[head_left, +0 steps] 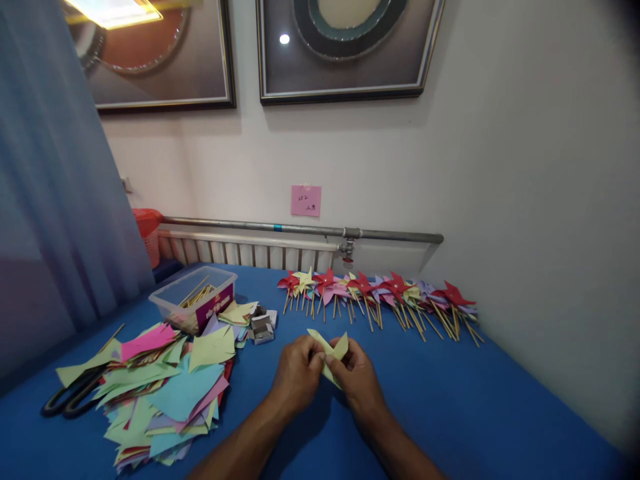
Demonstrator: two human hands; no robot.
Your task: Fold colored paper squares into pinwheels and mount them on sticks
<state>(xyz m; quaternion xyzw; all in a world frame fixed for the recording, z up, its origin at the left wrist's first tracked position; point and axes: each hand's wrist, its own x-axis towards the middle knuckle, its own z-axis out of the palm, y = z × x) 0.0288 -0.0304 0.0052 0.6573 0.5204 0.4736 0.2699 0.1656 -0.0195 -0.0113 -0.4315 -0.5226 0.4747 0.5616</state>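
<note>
Both my hands meet over the blue table, pinching a pale yellow-green cut paper piece between them. My left hand grips its left side with fingers curled. My right hand holds the right side, with folded points of the paper sticking up above my fingers. A row of finished paper pinwheels on wooden sticks lies beyond my hands along the wall.
A heap of cut coloured paper pieces lies to the left, with black scissors at its left edge. A clear plastic box holding sticks and a small open carton sit behind it. A radiator and curtain stand behind.
</note>
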